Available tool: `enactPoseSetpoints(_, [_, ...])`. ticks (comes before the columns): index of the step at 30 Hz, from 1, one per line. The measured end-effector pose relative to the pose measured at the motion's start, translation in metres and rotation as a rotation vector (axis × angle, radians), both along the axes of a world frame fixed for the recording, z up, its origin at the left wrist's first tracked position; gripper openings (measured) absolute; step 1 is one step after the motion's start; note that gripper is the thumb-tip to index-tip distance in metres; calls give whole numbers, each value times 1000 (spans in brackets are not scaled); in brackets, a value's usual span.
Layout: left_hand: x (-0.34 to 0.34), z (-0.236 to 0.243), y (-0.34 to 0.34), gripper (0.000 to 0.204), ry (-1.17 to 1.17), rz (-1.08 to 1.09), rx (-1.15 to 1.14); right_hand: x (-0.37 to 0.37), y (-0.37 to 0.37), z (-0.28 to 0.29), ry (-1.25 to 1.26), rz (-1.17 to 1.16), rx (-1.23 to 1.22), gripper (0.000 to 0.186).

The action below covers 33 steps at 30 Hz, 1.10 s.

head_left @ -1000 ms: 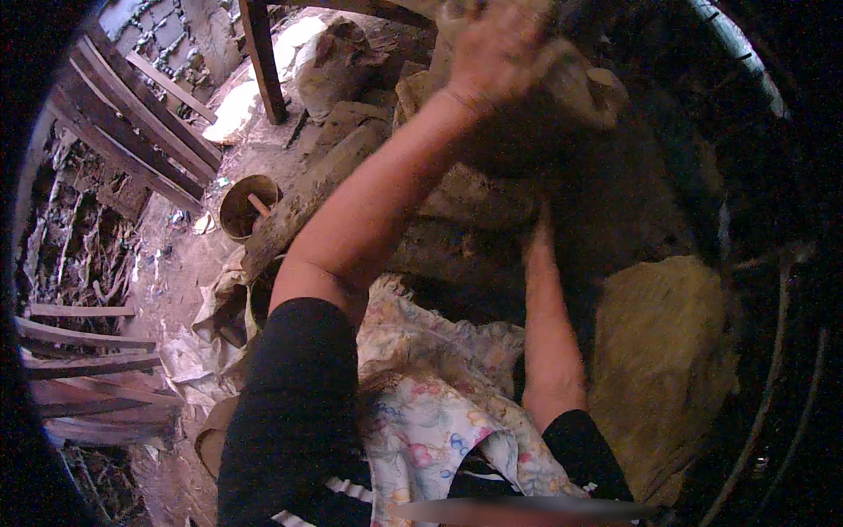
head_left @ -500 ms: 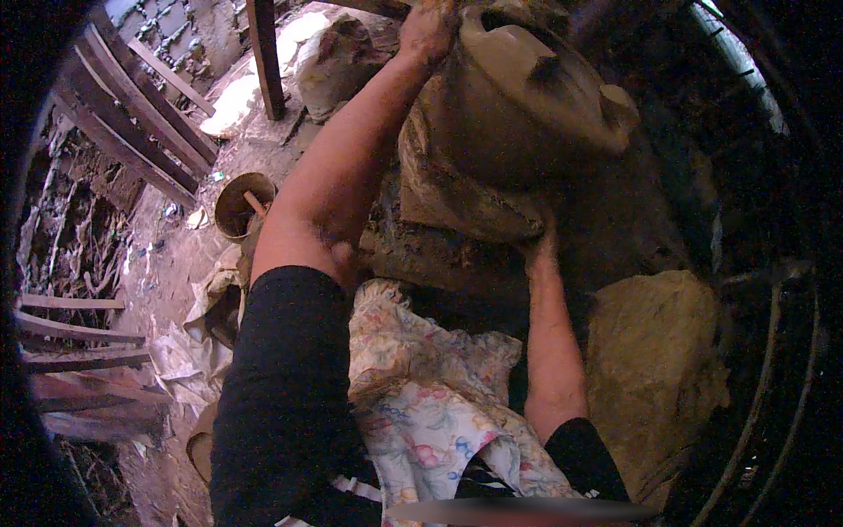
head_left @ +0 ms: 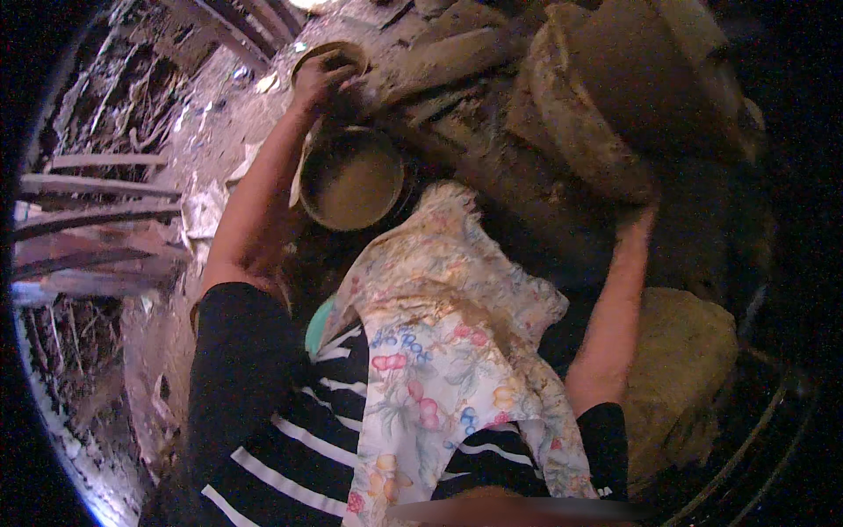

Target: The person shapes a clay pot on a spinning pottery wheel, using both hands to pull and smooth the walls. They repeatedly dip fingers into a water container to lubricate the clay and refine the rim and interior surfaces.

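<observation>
A large brown clay pot [head_left: 571, 105], its surface damp-looking and uneven, stands tilted at the upper right. My right hand [head_left: 638, 215] grips its lower edge; the fingers are partly hidden in shadow against the clay. At the upper left, my left hand [head_left: 323, 81] dips into a small round bowl [head_left: 353, 51], fingers curled. What they hold, if anything, is hidden. Just below that hand sits a wider basin [head_left: 351, 180] with brown, muddy-looking contents.
A floral cloth [head_left: 439, 351], stained with mud, covers my lap. Right of it stands a yellowish-brown sack-like lump [head_left: 680, 378]. Wooden slats [head_left: 105, 211] jut in from the left, and a long rounded piece [head_left: 448, 66] lies beyond the bowls.
My left hand has left the pot's upper part and come down leftward into the small bowl. My right hand stays at the pot's lower edge. The view has shifted, showing the basin.
</observation>
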<state>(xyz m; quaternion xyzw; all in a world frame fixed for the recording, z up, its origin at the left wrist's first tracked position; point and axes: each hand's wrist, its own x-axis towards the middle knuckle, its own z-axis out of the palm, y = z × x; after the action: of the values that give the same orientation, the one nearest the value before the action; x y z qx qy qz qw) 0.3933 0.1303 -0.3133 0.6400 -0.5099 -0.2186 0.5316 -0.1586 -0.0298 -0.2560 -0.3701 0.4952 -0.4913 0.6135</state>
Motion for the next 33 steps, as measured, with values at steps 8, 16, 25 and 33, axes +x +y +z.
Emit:
enactPoseSetpoints(8, [-76, 17, 103, 14, 479, -113, 208, 2, -3, 5, -3, 7, -13, 54])
enactPoseSetpoints(16, [-108, 20, 80, 47, -658, 196, 305, -53, -41, -26, -641, 33, 320, 56])
enactPoseSetpoints(25, [-56, -22, 41, 69, -639, 15, 270, 12, 25, -1, 101, -91, 27, 71])
enactPoseSetpoints(33, [-85, -41, 30, 36, -315, -78, 215, -10, 6, -23, -78, -92, 67, 71])
